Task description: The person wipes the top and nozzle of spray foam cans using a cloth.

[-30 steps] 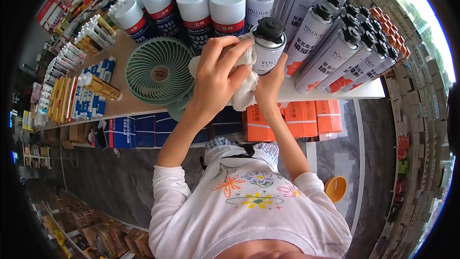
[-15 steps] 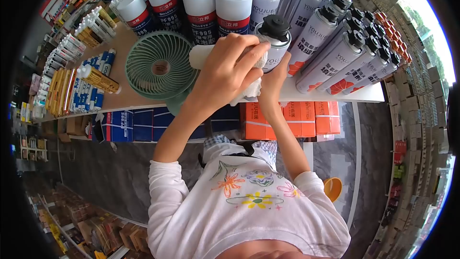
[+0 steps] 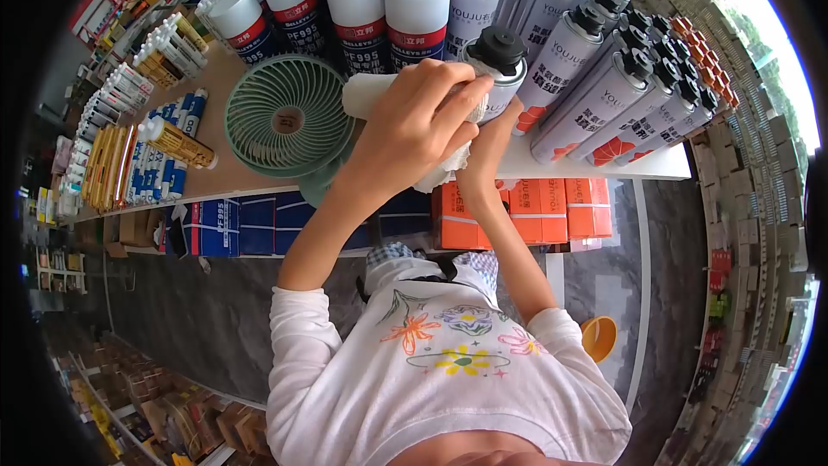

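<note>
A white cloth (image 3: 448, 170) is gripped in my left hand (image 3: 423, 125), its fingers curled against the near left side of a silver can (image 3: 502, 102) with a black cap. Behind that can, partly hidden, my right hand (image 3: 487, 142) is wrapped round its lower right side. Left of my hands is a green fan (image 3: 289, 121). White-capped cans (image 3: 356, 0) stand just behind my left hand, and more silver cans (image 3: 561, 60) with black caps stand to the right.
Markers and tubes (image 3: 178, 143) lie at the left of the shelf (image 3: 638, 164). Orange boxes (image 3: 539, 211) and blue boxes (image 3: 256, 224) sit below its front edge. A yellow round container (image 3: 599, 338) is on the floor at right.
Both hands have shifted slightly against the can, with the cloth still in my left hand. The can is tilted a little differently.
</note>
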`<move>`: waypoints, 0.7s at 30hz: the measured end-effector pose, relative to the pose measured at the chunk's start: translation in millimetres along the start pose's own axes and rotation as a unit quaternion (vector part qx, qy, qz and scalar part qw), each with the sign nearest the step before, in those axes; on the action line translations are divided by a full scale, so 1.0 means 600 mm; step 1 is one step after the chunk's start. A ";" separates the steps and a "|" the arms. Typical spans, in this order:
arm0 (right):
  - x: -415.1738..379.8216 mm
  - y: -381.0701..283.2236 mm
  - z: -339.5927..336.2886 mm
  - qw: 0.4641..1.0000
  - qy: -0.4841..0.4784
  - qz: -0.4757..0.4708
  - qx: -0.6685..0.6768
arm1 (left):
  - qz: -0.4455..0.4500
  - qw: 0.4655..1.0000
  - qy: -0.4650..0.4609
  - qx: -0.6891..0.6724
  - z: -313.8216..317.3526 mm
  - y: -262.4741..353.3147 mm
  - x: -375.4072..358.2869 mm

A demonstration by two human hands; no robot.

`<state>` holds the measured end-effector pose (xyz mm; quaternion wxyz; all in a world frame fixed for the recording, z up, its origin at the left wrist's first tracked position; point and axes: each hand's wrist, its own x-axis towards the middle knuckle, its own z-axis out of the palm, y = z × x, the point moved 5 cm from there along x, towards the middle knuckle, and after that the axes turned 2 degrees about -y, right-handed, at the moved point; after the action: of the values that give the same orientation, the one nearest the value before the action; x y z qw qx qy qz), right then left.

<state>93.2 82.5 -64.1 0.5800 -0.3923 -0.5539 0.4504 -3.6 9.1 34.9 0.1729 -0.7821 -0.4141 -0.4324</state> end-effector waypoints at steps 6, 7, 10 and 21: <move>0.002 0.005 0.010 0.993 -0.022 -0.076 -0.083 | -0.046 0.999 0.008 0.023 0.000 -0.017 0.005; 0.004 0.006 0.011 0.993 -0.022 -0.077 -0.082 | -0.061 0.997 0.012 0.034 -0.001 -0.021 0.004; 0.003 0.009 0.010 0.991 -0.009 -0.085 -0.099 | -0.052 0.998 0.007 0.036 -0.002 -0.031 0.000; 0.001 0.016 0.011 0.994 -0.037 -0.078 -0.066 | -0.010 1.000 -0.008 0.019 0.008 0.019 0.021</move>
<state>86.0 85.3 -72.4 0.5651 -0.3682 -0.6328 0.3803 11.6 11.7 43.5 0.1803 -0.7779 -0.4311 -0.4202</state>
